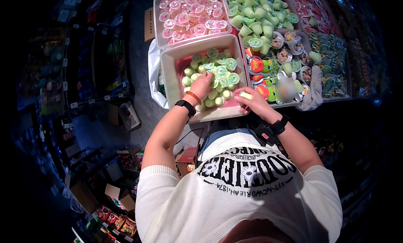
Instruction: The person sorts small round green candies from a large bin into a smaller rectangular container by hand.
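A white plastic bin [165, 71] in front of me holds a pile of pale green jelly cups [210, 102], some lid up and others bottom up. My left hand [200, 87], with an orange band and a black strap at its wrist, reaches into the pile. Its fingers are drawn together and point down among the cups; what they grip, if anything, is hidden. Over the bin's near right corner, my right hand [255, 103] is closed on a single green jelly cup [245, 95], held between thumb and fingers.
Behind the bin stands another bin of pink jelly cups [199, 30]. More green cups [254, 12] are heaped at the far right. Nearer right are frog-shaped packs [270, 67], fruit cups [284, 55] and a grey cloth [311, 90]. Dark shelves [98, 54] line the left.
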Demonstrator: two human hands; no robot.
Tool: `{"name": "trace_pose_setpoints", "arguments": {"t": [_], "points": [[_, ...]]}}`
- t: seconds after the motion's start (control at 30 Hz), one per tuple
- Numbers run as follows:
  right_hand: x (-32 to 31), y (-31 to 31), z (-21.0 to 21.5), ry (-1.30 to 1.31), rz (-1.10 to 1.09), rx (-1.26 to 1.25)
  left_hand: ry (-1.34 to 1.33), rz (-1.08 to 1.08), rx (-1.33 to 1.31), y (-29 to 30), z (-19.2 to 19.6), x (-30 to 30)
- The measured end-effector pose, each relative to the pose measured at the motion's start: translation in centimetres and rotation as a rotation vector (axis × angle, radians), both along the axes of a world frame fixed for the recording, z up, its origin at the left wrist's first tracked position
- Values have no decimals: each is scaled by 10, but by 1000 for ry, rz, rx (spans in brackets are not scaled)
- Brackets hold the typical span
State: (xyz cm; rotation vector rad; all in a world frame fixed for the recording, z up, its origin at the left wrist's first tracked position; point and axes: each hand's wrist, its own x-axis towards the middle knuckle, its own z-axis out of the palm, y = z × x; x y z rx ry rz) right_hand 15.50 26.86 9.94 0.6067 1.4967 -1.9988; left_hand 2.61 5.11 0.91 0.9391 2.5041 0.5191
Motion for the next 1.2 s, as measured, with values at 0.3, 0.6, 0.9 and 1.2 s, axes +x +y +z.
{"name": "trace_pose_setpoints", "arguments": {"t": [0.3,0.6,0.9,1.2], "points": [[2,4,-10,40,-4,24,57,-5,-36,5,-2,6],[-2,3,-11,54,17,18,-188,195,74,-6,-29,-9],[-4,4,-6,20,82,18,-112,229,-82,-8,-26,-11],[-6,-2,-20,-6,-89,-258,-287,-253,584,32,97,22]]}}
